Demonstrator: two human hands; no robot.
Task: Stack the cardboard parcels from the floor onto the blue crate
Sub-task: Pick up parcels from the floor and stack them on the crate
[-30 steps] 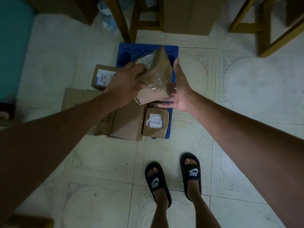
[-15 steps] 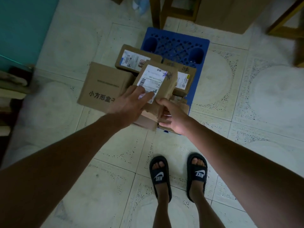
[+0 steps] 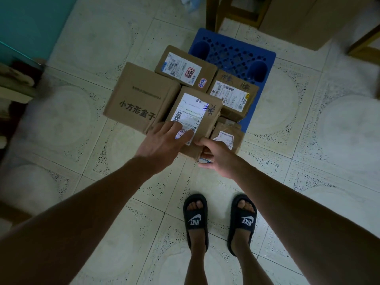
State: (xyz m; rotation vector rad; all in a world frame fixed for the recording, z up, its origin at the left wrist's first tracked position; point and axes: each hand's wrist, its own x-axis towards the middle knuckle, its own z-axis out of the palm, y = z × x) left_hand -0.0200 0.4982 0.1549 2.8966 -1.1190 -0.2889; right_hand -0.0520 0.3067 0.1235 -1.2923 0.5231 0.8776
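Note:
A blue plastic crate (image 3: pixel 236 56) stands on the tiled floor, its far half bare. Several cardboard parcels cover its near half and overhang to the left. The top parcel (image 3: pixel 207 118), with a white label, lies flat on the pile. My left hand (image 3: pixel 164 140) rests on its near left corner, fingers over the label. My right hand (image 3: pixel 213 155) grips its near edge from below. Around it lie a large printed box (image 3: pixel 141 95), a labelled parcel (image 3: pixel 185 67), another labelled parcel (image 3: pixel 233 95) and a small parcel (image 3: pixel 226 136).
My feet in black sandals (image 3: pixel 196 219) stand just in front of the pile. Wooden stool legs (image 3: pixel 211 15) and a big cardboard box (image 3: pixel 304 19) are behind the crate. A teal wall (image 3: pixel 30 23) is at the left, with dim objects below it.
The parcel, held tilted above the crate a second ago, has come down flat onto the pile. Both hands stay on its near end. The view has tipped downward.

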